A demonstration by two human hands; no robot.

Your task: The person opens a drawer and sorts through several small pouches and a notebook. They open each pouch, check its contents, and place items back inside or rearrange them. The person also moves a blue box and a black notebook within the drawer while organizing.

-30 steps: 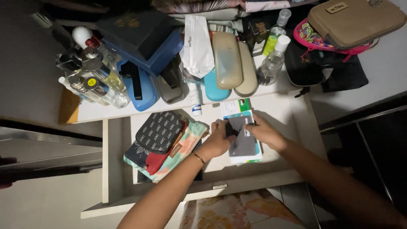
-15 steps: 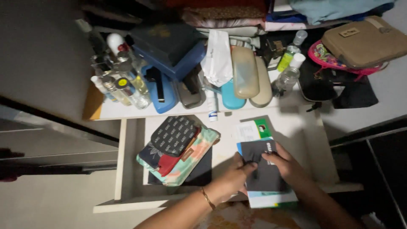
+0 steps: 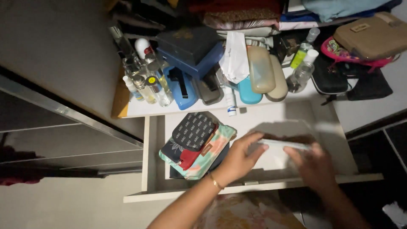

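- Both hands now lift the flat stack of booklets (image 3: 285,144) edge-on above the open white drawer (image 3: 153,157); earlier it faced upward.
- Inside the drawer, left of the stack, lie piled patterned pouches (image 3: 196,143).
- Left hand (image 3: 238,157) grips the stack's left end.
- Right hand (image 3: 313,164), blurred, holds its right end.
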